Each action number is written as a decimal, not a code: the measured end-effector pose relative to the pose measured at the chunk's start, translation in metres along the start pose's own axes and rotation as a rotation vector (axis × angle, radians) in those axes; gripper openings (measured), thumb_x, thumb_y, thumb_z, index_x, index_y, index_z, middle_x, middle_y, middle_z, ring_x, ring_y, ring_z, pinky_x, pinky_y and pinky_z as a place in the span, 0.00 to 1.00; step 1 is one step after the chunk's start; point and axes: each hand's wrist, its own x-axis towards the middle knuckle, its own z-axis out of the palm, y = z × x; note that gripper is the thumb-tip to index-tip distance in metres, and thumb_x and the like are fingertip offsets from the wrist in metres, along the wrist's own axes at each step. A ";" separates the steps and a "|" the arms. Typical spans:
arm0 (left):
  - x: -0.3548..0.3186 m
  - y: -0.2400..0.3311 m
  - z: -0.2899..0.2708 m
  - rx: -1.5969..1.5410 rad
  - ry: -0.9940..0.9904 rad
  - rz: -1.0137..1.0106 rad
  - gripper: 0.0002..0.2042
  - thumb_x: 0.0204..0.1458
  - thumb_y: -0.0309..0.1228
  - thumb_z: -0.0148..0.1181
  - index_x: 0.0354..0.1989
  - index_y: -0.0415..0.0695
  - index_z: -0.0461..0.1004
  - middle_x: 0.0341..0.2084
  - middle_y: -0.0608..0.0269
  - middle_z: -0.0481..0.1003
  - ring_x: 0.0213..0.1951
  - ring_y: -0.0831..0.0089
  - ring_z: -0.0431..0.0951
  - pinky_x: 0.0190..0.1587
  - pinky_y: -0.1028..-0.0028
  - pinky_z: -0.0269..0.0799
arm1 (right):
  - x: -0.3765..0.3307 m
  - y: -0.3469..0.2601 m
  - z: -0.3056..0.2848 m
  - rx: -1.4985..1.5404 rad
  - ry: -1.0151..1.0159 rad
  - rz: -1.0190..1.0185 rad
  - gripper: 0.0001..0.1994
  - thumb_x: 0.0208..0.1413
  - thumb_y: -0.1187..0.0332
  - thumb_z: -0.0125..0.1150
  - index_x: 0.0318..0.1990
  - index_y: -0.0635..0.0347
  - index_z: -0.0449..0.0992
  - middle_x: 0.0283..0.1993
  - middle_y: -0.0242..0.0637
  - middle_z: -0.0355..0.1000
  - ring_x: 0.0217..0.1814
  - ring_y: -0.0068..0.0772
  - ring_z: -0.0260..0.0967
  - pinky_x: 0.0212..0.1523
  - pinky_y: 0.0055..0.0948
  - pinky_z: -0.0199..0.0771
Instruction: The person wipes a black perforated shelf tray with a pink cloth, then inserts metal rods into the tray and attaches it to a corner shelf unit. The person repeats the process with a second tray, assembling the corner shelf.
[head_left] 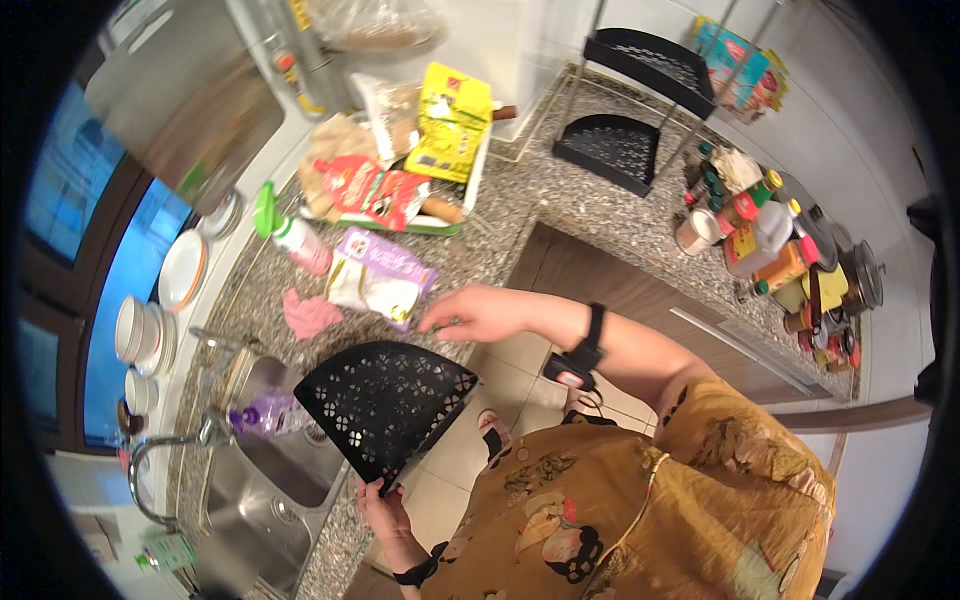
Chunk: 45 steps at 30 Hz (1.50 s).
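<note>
A black fan-shaped corner shelf [385, 405], pierced with small flower cut-outs, is held over the sink's edge. My left hand [385, 510] is closed on its narrow near corner. Beyond the shelf's far right side, apart from it, my right hand [470, 312] hangs with loosely bent fingers and nothing visible in them. Nearest to that hand lies a purple and white package [380, 278] on the granite counter. At the back right stands a rack with metal posts, with an upper black shelf [650, 70] and a lower black shelf [610, 148] of the same shape.
The steel sink [265, 510] with its tap [150, 465] is at the left, a purple bottle [270, 413] in it. A pink cloth [310, 313] and spray bottle [298, 240] lie beyond. A tray [475, 175] holds food packets. Condiment bottles [760, 235] crowd the right counter.
</note>
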 end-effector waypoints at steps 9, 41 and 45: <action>0.009 -0.026 0.058 0.261 0.239 0.098 0.23 0.56 0.30 0.55 0.63 0.46 0.66 0.44 0.61 0.75 0.37 0.69 0.75 0.34 0.70 0.71 | -0.231 0.020 -0.122 0.001 0.934 0.477 0.17 0.61 0.69 0.61 0.56 0.57 0.75 0.48 0.33 0.78 0.42 0.21 0.72 0.45 0.25 0.73; 0.041 -0.172 0.561 1.042 -0.851 1.141 0.27 0.48 0.37 0.69 0.58 0.45 0.71 0.57 0.52 0.69 0.61 0.49 0.66 0.61 0.53 0.59 | -0.227 0.116 -0.284 0.098 1.039 0.346 0.14 0.63 0.59 0.58 0.39 0.64 0.74 0.32 0.41 0.75 0.35 0.32 0.72 0.38 0.32 0.70; 0.073 -0.205 0.616 1.146 -0.911 1.137 0.28 0.47 0.40 0.69 0.57 0.44 0.72 0.62 0.56 0.66 0.71 0.50 0.53 0.66 0.46 0.46 | -0.213 0.138 -0.265 0.250 1.053 0.343 0.14 0.61 0.60 0.62 0.33 0.63 0.71 0.26 0.28 0.66 0.30 0.19 0.59 0.32 0.25 0.63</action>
